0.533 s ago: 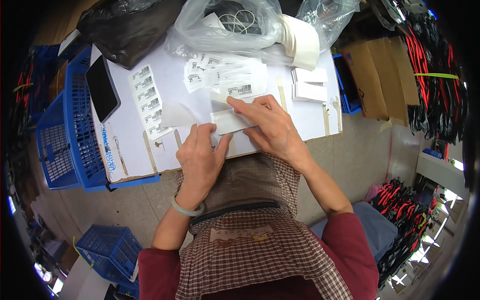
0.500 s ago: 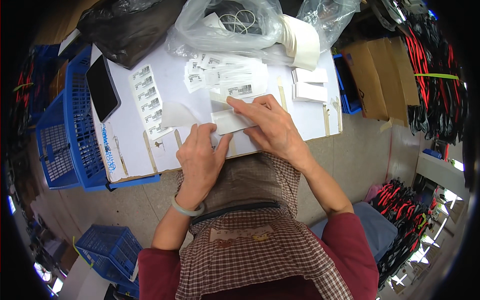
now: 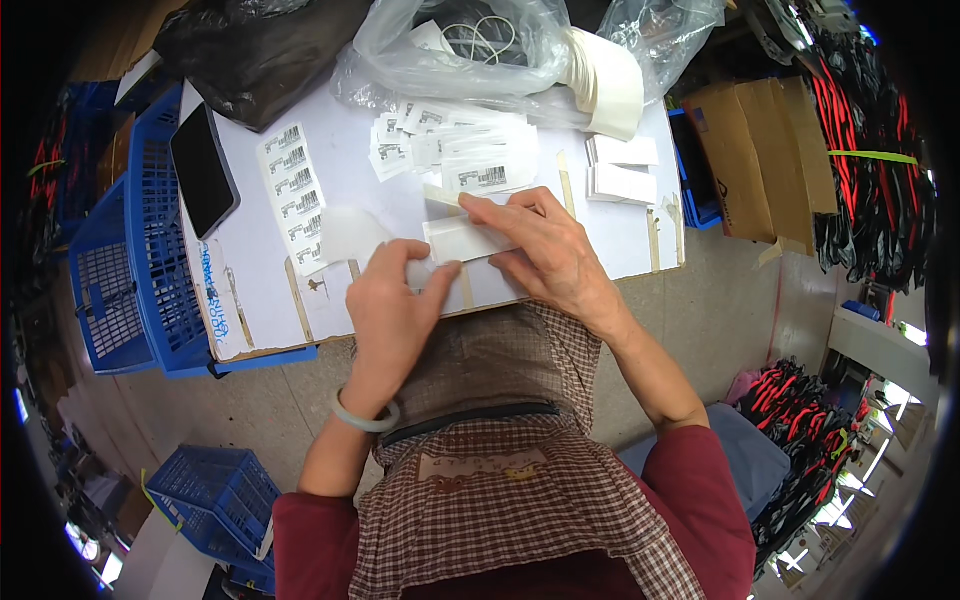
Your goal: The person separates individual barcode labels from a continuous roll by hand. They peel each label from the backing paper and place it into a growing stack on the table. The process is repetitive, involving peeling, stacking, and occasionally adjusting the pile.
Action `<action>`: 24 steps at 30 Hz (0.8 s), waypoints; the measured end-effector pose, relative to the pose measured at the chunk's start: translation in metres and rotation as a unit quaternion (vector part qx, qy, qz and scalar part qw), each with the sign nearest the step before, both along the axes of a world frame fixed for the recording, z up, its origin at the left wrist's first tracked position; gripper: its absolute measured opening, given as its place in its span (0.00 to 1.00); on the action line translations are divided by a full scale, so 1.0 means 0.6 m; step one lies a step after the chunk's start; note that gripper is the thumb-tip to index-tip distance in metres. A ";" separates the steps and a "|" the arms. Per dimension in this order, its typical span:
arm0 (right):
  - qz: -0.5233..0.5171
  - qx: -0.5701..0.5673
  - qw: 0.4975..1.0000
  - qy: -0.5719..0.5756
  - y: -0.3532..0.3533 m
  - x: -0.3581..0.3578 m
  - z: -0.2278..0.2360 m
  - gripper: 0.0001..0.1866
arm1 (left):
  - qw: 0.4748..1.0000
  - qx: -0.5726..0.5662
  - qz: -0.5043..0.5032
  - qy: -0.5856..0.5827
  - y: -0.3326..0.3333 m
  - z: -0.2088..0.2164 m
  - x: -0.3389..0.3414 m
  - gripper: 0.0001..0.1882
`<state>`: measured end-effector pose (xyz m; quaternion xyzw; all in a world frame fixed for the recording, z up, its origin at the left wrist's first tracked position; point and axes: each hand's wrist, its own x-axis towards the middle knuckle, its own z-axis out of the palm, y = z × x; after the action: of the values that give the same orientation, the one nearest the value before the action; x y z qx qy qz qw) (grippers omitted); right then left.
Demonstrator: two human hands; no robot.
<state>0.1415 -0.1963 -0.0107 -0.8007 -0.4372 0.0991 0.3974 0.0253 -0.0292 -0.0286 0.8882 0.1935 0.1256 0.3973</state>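
white card [image 3: 462,242], mid-frame, is clamped by the right hand [image 3: 556,255]; the left hand [image 3: 393,300], thumb and finger parted, could nudge it askew.

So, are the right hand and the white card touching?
Touching: the head view shows the right hand holding the white card at its right end, with fingers overlapping it.

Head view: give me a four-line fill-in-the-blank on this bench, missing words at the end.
1. The right hand is on a plain paper strip that is ____ in colour.
2. The pale bangle is worn on the person's ____ arm.
3. The cardboard box is to the ____ of the table.
4. The plastic crate beside the smartphone is ____.

Missing words: white; left; right; blue.
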 end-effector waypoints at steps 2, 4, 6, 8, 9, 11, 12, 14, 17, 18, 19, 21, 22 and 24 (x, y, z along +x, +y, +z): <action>-0.005 -0.005 1.000 0.008 0.000 0.000 0.002 0.37 | 0.981 -0.161 0.042 0.102 0.019 0.012 0.015 0.10; -0.010 -0.003 1.000 -0.005 0.002 -0.001 0.007 0.36 | 0.983 -0.130 0.024 0.127 0.026 0.021 0.029 0.12; -0.015 0.008 0.999 -0.040 0.005 0.000 0.013 0.33 | 0.988 -0.070 -0.002 0.137 0.028 0.017 0.034 0.14; -0.045 0.075 0.995 0.058 -0.003 0.003 0.025 0.25 | 0.988 -0.067 -0.005 0.142 0.029 0.019 0.036 0.14; -0.060 0.107 0.987 0.107 -0.006 0.004 0.031 0.20 | 0.987 -0.066 -0.007 0.145 0.029 0.019 0.036 0.15; -0.115 0.078 0.944 0.299 -0.006 -0.001 0.045 0.13 | 0.989 -0.072 -0.007 0.132 0.027 0.013 0.034 0.15; -0.141 0.062 0.907 0.391 -0.006 -0.004 0.047 0.10 | 0.989 -0.075 -0.006 0.126 0.027 0.011 0.032 0.15; -0.157 0.024 0.911 0.381 0.017 -0.014 0.041 0.06 | 0.987 -0.076 -0.005 0.140 0.027 0.011 0.034 0.14; -0.165 -0.039 0.916 0.363 0.032 -0.009 0.024 0.06 | 0.988 -0.087 -0.011 0.129 0.029 0.007 0.033 0.14; -0.169 -0.050 0.915 0.364 0.034 -0.008 0.024 0.05 | 0.988 -0.093 -0.014 0.120 0.031 0.006 0.032 0.14; -0.172 -0.060 0.913 0.365 0.034 -0.006 0.024 0.04 | 0.988 -0.098 -0.018 0.121 0.033 0.004 0.031 0.14; -0.170 -0.074 0.913 0.363 0.035 -0.003 0.021 0.03 | 0.986 -0.109 -0.024 0.122 0.040 0.003 0.031 0.14; -0.166 -0.077 0.916 0.358 0.035 -0.002 0.020 0.04 | 0.984 -0.111 -0.026 0.139 0.041 0.006 0.032 0.14; -0.162 -0.084 0.915 0.359 0.035 0.001 0.019 0.04 | 0.978 -0.117 -0.029 0.170 0.044 0.015 0.035 0.13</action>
<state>0.1422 -0.1752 0.0009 -0.8016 -0.1191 0.3503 0.4696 0.0464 -0.0027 -0.0194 0.8495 0.2457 -0.0627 0.4627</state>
